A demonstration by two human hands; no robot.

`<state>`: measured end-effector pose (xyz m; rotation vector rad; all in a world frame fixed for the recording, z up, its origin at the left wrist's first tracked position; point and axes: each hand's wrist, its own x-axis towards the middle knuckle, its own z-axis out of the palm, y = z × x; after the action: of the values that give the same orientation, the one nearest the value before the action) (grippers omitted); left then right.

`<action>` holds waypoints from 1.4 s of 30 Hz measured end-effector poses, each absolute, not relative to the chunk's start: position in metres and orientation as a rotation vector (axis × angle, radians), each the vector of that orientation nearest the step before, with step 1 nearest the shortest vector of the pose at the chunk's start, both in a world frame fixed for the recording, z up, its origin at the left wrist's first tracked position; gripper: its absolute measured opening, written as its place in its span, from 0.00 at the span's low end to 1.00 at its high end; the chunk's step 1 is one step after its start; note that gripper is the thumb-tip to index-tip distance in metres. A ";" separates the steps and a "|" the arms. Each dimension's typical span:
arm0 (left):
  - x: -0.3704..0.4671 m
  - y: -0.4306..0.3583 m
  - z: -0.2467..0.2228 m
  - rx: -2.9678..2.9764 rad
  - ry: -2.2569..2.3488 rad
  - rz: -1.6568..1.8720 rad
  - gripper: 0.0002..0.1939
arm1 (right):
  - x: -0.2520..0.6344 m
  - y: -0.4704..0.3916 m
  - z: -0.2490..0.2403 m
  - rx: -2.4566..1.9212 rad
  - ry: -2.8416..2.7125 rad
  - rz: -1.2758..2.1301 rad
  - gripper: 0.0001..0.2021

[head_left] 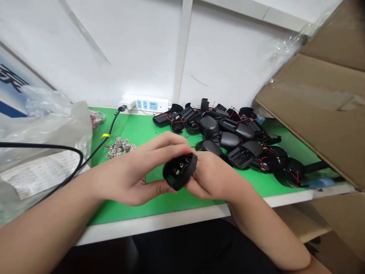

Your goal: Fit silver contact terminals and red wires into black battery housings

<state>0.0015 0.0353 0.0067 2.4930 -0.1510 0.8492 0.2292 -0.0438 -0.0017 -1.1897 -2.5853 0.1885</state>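
black shell [179, 171] – between both hands' fingers [171, 144]

No legible text anywhere.

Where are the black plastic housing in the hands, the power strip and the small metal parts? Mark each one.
black plastic housing [180, 171], head view, on its open inner face between both hands.
power strip [148, 104], head view, on its white top by the blue sockets.
small metal parts [119, 147], head view, on the middle of the heap.
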 end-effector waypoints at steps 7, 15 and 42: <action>0.002 0.033 0.001 2.487 -0.190 0.946 0.38 | 0.233 -0.044 -0.008 -1.050 -2.396 0.243 0.11; 0.007 0.034 -0.002 2.405 -0.118 1.051 0.38 | 0.239 -0.043 -0.006 -1.008 -2.299 0.474 0.14; 0.008 0.044 0.003 1.846 0.394 0.805 0.12 | 0.240 -0.025 -0.031 -0.669 -1.996 0.604 0.32</action>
<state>0.0076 0.0440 0.0034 1.8462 0.3944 0.8053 0.2401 -0.0252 -0.0307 -0.6685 -1.9964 0.6042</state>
